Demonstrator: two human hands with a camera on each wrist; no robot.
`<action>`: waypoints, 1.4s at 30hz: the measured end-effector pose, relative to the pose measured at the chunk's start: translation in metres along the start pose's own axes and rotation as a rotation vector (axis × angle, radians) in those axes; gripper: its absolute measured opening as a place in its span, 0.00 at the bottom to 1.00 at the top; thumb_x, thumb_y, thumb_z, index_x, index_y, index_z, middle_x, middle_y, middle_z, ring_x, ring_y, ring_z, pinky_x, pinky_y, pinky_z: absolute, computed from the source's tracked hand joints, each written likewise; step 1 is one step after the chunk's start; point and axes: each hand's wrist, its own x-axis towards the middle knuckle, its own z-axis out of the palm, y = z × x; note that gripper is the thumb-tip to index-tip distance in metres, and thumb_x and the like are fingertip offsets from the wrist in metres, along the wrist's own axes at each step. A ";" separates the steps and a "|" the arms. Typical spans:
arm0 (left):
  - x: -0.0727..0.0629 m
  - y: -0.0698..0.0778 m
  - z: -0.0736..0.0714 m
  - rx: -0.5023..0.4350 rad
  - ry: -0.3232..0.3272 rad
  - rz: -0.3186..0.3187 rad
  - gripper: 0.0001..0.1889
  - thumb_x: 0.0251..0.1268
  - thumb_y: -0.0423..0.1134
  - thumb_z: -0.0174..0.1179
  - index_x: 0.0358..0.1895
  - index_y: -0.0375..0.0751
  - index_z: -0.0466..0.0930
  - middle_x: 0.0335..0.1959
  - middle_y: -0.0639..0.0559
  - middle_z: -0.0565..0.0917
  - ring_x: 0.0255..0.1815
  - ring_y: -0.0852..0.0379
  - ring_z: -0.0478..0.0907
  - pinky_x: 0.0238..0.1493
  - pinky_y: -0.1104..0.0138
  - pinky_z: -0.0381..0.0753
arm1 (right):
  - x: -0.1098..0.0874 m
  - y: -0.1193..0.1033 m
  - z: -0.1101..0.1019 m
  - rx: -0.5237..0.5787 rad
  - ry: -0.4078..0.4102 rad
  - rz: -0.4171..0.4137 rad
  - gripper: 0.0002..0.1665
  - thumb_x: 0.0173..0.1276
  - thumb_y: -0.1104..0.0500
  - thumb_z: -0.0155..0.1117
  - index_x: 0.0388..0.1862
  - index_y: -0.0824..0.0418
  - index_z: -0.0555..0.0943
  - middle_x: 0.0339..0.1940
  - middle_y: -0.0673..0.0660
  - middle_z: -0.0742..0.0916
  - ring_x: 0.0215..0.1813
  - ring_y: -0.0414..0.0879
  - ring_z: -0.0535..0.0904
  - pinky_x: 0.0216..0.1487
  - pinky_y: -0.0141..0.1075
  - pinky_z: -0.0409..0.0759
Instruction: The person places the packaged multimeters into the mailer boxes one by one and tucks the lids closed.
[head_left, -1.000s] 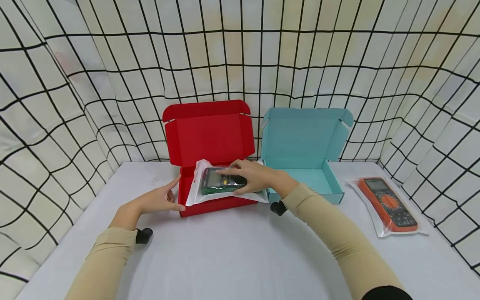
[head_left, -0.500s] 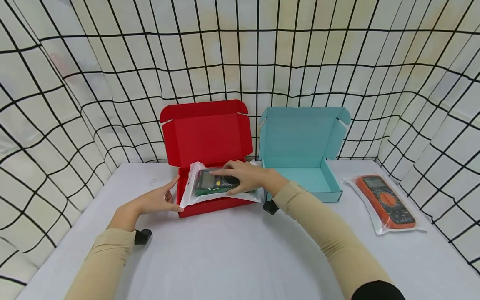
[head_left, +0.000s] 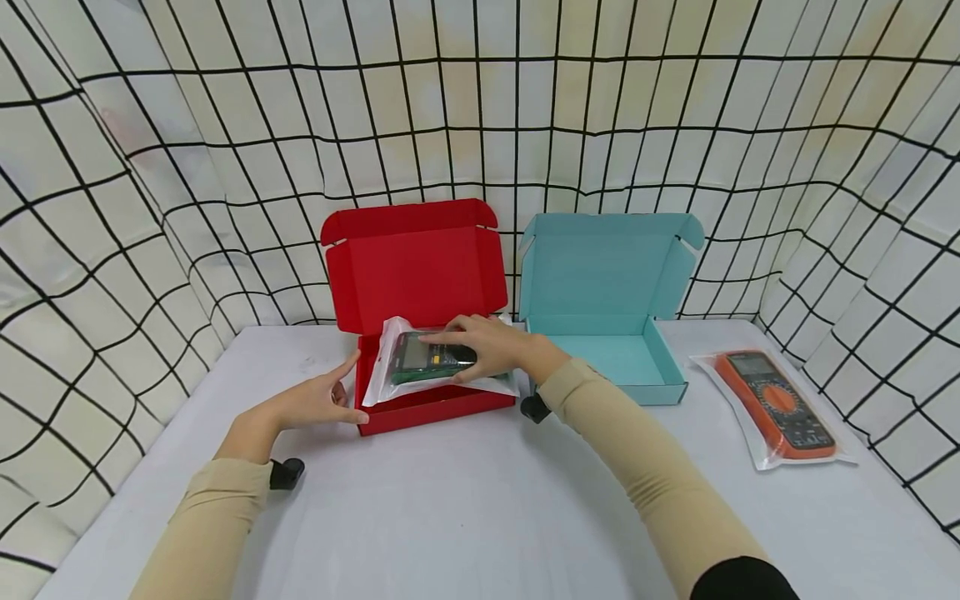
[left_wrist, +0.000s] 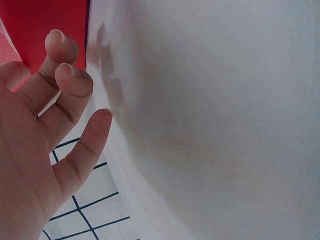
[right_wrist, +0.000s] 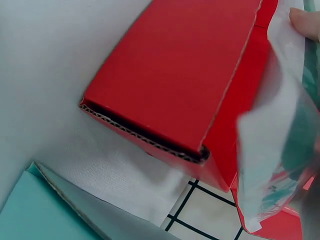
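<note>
My right hand [head_left: 495, 346] grips a multimeter with a green edge [head_left: 408, 367], sealed in a clear and white plastic bag [head_left: 378, 387]. It lies tilted over the open red cardboard box [head_left: 450, 411], partly inside. Its right part is covered by my fingers. The right wrist view has the bag [right_wrist: 267, 135] just inside the wall of the red box [right_wrist: 170, 70]. At the box's left side, my left hand [head_left: 311, 402] touches the wall, index finger along it and thumb at the front corner. In the left wrist view, the other fingers [left_wrist: 75, 82] curl loosely beside the box.
Right of the red box stands an open teal cardboard box [head_left: 652, 394], lid upright. An orange multimeter [head_left: 776, 404] in a clear bag lies at the table's right side. A white sheet with black grid lines [head_left: 465, 100] walls the table [head_left: 450, 517] behind and at both sides.
My right hand has moved left with the bagged multimeter, bringing it farther over the red box and lower. The left hand stays at the box's left wall.
</note>
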 end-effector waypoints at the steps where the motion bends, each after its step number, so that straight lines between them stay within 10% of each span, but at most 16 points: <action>1: 0.000 0.000 0.000 0.000 -0.001 0.001 0.63 0.58 0.53 0.74 0.83 0.38 0.34 0.36 0.47 0.73 0.41 0.51 0.72 0.40 0.60 0.75 | 0.001 0.000 0.000 -0.011 0.001 0.000 0.51 0.66 0.43 0.73 0.83 0.38 0.58 0.73 0.55 0.71 0.71 0.47 0.66 0.68 0.47 0.71; 42: 0.000 0.000 0.001 0.003 -0.001 0.010 0.63 0.59 0.52 0.74 0.83 0.39 0.34 0.35 0.47 0.74 0.39 0.52 0.73 0.39 0.61 0.76 | 0.024 -0.016 0.010 -0.304 0.032 -0.025 0.55 0.61 0.41 0.77 0.83 0.33 0.57 0.78 0.53 0.67 0.75 0.49 0.62 0.74 0.50 0.64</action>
